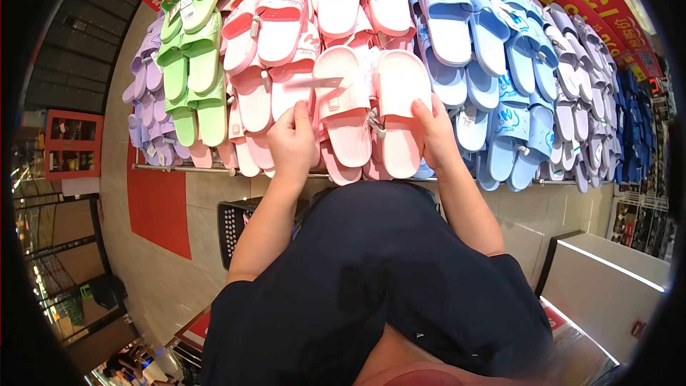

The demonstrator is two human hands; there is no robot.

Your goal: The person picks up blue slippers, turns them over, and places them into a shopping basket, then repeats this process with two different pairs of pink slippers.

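Observation:
A pair of pale pink slippers (pixel 404 111) lies uppermost at the front of the pink rows, toes toward me, joined by a small grey tag (pixel 374 123) between them. My right hand (pixel 437 132) grips the right slipper at its outer edge, thumb on the strap and fingers hidden underneath. Beside the left slipper (pixel 346 118), my left hand (pixel 291 141) is closed with its thumb up. What its fingers hold, if anything, I cannot make out. A blurred pale streak crosses the left slipper's strap.
Green slippers (pixel 200 50) and purple slippers (pixel 148 75) hang to the left. Blue slippers (pixel 450 21) and lilac slippers (pixel 572 78) are on the right, under red signs (pixel 582 0). A black basket (pixel 232 229) stands below the rack's metal rail (pixel 171 168).

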